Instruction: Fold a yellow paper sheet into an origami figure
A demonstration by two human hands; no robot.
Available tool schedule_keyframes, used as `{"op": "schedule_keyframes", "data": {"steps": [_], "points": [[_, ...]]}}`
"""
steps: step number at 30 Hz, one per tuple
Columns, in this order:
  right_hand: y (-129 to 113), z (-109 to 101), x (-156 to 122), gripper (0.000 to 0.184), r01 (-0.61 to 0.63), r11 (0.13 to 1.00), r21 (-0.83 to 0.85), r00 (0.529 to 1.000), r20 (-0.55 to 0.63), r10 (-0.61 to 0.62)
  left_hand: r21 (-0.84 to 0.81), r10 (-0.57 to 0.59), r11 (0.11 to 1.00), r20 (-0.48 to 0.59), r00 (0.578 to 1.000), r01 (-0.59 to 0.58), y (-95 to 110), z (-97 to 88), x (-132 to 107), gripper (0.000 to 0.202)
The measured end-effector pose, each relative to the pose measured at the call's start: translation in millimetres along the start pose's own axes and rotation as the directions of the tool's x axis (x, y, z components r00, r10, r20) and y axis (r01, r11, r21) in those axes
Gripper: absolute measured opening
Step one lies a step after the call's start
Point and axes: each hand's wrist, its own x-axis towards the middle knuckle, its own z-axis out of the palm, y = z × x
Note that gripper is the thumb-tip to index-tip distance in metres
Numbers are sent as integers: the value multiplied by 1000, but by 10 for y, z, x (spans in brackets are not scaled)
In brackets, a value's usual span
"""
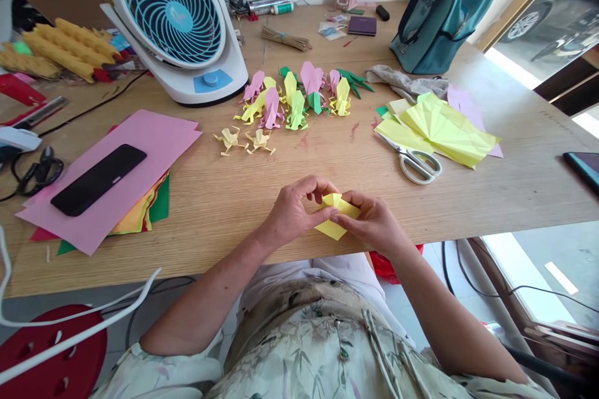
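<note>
A small folded piece of yellow paper (337, 230) is held between both hands, just above the table's front edge. My left hand (296, 209) pinches its left side, thumb low and fingers curled over the top. My right hand (377, 221) grips the right side, with its thumb close to the left thumb. Part of the upper folds is hidden behind the fingers. Beyond the hands stand several origami frogs in pink, yellow and green, among them a pink one (272, 109) and a small pale yellow one (229, 139).
White-handled scissors (419, 166) lie right of the hands, beside creased yellow paper (449, 128). At left, a black phone (99, 179) rests on pink sheets (163, 131). A fan (206, 84), a bundle of sticks (286, 39) and a teal backpack (433, 31) stand or lie farther back.
</note>
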Motion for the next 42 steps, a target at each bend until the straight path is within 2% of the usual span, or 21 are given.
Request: {"op": "schedule_keyframes", "data": {"steps": [3, 10, 24, 31, 42], "points": [[-11, -2, -19, 27, 18, 1000, 1, 1000, 1, -18, 34, 66, 997, 0, 998, -66, 27, -8, -16, 16], [-34, 4, -54, 23, 163, 981, -103, 984, -48, -169, 40, 197, 980, 17, 980, -197, 9, -6, -37, 15], [37, 56, -50, 24, 174, 979, -102, 977, -102, -185, 30, 116, 993, -8, 993, -115, 32, 10, -37, 11], [15, 82, -35, 19, 175, 982, -72, 976, -121, -182, 12, 124, 992, -19, 992, -124, 38, 7, -36, 8], [30, 107, -20, 26, 126, 989, -78, 975, -176, -138, 29, 87, 996, -42, 995, -86, 16, 20, -20, 8]]}}
